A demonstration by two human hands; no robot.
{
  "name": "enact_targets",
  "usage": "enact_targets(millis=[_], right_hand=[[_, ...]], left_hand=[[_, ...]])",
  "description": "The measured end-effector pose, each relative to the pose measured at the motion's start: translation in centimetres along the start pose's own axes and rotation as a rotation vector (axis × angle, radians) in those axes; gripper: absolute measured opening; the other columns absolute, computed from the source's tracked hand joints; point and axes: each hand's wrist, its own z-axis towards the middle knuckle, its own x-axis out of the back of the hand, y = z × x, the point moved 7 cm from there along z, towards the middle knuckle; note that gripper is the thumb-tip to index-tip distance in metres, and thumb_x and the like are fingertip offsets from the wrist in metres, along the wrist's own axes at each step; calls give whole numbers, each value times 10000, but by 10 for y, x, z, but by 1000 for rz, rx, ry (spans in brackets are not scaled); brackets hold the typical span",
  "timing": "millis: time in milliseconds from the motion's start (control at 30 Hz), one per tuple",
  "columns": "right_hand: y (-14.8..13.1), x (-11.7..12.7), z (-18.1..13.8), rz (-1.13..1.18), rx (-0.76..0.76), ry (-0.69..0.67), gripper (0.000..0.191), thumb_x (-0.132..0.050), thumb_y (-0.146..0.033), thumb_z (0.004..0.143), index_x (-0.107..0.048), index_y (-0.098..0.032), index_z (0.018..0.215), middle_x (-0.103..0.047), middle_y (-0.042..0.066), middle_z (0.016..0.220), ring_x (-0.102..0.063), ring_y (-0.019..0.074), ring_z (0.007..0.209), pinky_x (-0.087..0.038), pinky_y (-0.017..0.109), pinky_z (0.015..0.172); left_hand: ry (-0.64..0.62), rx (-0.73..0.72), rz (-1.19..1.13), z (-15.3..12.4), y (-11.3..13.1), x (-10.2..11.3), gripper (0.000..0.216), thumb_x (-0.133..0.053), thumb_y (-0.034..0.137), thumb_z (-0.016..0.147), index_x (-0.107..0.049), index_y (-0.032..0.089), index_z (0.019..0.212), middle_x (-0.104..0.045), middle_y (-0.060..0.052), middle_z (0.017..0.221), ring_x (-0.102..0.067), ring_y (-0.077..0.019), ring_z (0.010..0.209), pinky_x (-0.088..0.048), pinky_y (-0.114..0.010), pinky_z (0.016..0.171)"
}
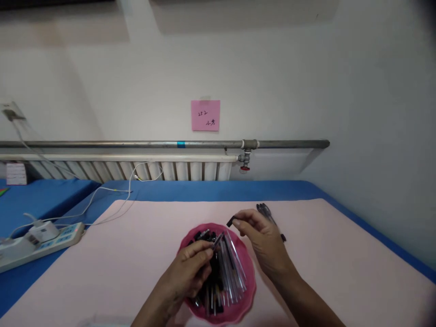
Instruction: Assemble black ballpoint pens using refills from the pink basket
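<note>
a pale wall (279, 68) fills the upper part, with a blue table surface (221, 190) below it. on the blue lies a broad pale pink sheet (143, 240). a white ribbed radiator (182, 170) stands behind the table, under a long metal pipe (136, 144) wrapped at one spot with blue tape (180, 144). at the far left a white power strip (63, 240) carries bulky white plugs; its markings are too small to read.

near the front of the sheet sits a pink scallop-rimmed bowl (252, 277), holding clear pen barrels (231, 268) and many dark pen parts. the left hand (190, 268) is over its left side, thumb and forefinger pinching a slim pen piece (218, 240) above the contents. the right hand (264, 236) is over the bowl's right edge, its thumb and fingertips pressed together on a small black pen cap (230, 221), apart from the piece in the left.

a pink note (205, 116) taped to the wall reads "252" by hand, with two characters below: the first looks like 小, the second is unclear. print on a small card (16, 174) at far left is illegible. several black-tipped pens (265, 210) lie just beyond the right hand.
</note>
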Motion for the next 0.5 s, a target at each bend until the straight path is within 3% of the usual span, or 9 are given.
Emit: enact_targets(millis=[267, 500], right_hand=[[-1, 0, -1, 16, 10, 8, 103, -684, -272, 661, -635, -195, 708, -610, -14, 695, -536, 136, 648, -444, 272, 641], [4, -9, -4, -1, -19, -84, 70, -676, -240, 680, -631, -195, 709, -605, -26, 697, -548, 138, 677, -434, 266, 661]], left_hand=[[16, -2, -38, -2, 0, -5, 228, -596, 378, 748, -601, 199, 889, -374, 81, 437, -164, -10, 298, -34, -191, 344], [-4, -6, -58, 0, -2, -5, 233, -580, 402, 763, -583, 207, 890, -392, 82, 441, -162, -9, 291, -39, -188, 337]])
